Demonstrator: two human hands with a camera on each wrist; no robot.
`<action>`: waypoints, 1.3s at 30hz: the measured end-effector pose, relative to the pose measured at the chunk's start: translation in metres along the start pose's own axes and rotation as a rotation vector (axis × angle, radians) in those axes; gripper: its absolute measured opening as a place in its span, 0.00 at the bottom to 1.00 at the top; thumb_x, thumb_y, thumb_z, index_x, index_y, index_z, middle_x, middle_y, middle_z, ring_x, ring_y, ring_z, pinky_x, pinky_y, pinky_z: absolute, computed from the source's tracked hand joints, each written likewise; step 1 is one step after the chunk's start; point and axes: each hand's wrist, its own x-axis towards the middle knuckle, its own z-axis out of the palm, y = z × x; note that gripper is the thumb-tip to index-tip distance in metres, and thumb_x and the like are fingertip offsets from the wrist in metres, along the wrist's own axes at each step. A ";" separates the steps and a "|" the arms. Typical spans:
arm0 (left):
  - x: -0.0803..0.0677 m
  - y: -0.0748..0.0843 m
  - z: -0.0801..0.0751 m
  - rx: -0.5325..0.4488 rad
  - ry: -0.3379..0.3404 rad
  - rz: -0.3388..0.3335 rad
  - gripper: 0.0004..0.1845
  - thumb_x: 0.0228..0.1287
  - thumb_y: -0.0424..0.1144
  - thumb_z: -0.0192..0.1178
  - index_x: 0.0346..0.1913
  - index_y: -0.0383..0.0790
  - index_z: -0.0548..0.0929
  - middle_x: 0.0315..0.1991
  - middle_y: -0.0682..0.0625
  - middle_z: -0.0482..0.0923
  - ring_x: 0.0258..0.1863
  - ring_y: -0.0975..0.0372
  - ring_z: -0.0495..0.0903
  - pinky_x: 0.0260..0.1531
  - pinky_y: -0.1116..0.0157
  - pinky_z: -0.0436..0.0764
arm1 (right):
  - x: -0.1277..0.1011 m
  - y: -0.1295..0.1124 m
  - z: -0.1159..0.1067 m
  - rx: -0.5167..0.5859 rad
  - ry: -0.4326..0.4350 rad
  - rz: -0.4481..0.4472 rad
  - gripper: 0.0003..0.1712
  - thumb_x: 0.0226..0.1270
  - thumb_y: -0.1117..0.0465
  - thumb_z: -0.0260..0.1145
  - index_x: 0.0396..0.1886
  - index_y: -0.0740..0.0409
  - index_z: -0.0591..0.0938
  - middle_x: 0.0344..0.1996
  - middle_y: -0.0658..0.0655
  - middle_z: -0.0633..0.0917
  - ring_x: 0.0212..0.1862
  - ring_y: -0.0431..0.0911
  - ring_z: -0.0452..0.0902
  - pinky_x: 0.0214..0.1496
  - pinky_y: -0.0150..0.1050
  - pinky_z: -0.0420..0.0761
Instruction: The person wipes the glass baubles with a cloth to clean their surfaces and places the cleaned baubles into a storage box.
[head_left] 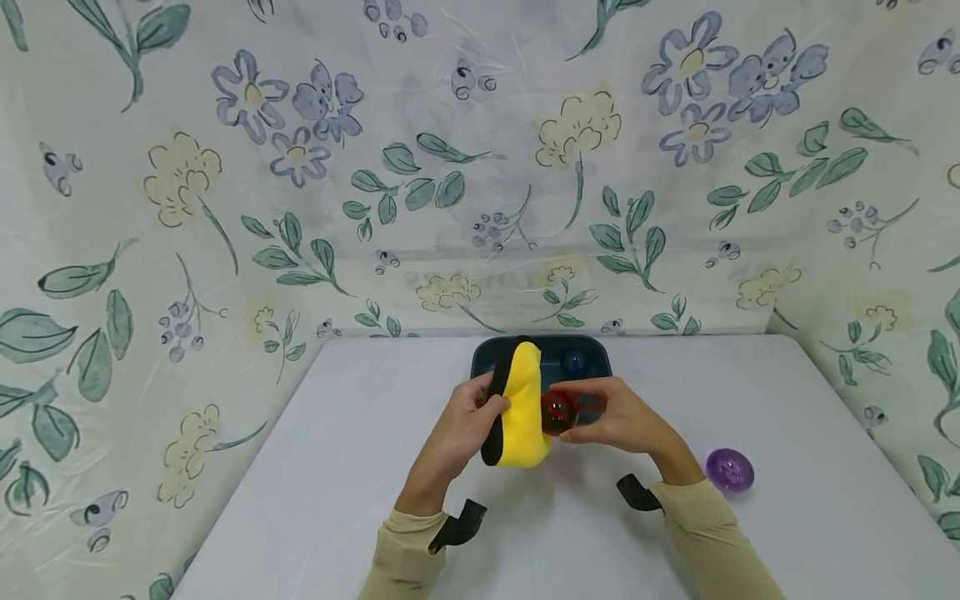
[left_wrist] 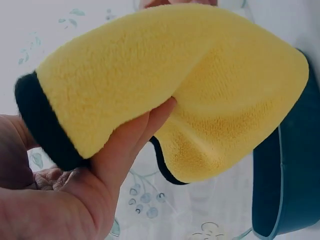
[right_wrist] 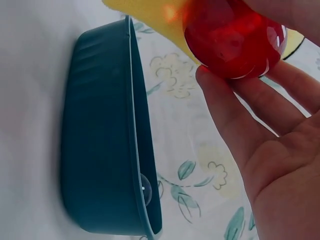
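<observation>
The person's left hand [head_left: 467, 421] pinched a yellow cloth [head_left: 523, 408] with black edging, while the right hand [head_left: 626, 417] gripped a red ball [head_left: 558, 412] between thumb and fingers just beside it. Both were held aloft near a teal tub [right_wrist: 100, 135] containing 1 see-through ball [head_left: 574, 362]; 1 purple ball [head_left: 730, 471] sat on the white table [head_left: 315, 467], near the right sleeve [head_left: 708, 533].

Tray [head_left: 598, 350] partly behind yellow cloth [head_left: 523, 410]
</observation>
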 end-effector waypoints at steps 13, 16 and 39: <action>0.003 -0.002 -0.002 0.048 0.004 0.000 0.19 0.74 0.34 0.51 0.64 0.33 0.76 0.47 0.37 0.81 0.38 0.57 0.81 0.45 0.62 0.88 | 0.001 -0.006 0.003 0.059 -0.059 -0.030 0.36 0.56 0.64 0.79 0.66 0.63 0.80 0.60 0.64 0.85 0.57 0.52 0.85 0.58 0.42 0.88; 0.003 -0.003 -0.002 0.061 -0.002 0.015 0.18 0.74 0.34 0.50 0.63 0.32 0.76 0.45 0.38 0.80 0.37 0.57 0.80 0.43 0.64 0.87 | 0.002 -0.009 0.005 0.080 -0.066 -0.041 0.37 0.56 0.64 0.79 0.66 0.63 0.80 0.61 0.63 0.85 0.59 0.51 0.84 0.59 0.42 0.87; 0.006 -0.008 -0.005 0.055 -0.080 -0.051 0.19 0.75 0.36 0.49 0.62 0.30 0.75 0.47 0.37 0.82 0.36 0.59 0.83 0.48 0.59 0.90 | 0.002 -0.011 0.011 0.113 0.145 -0.172 0.33 0.59 0.69 0.77 0.66 0.65 0.79 0.62 0.68 0.83 0.59 0.33 0.82 0.59 0.32 0.85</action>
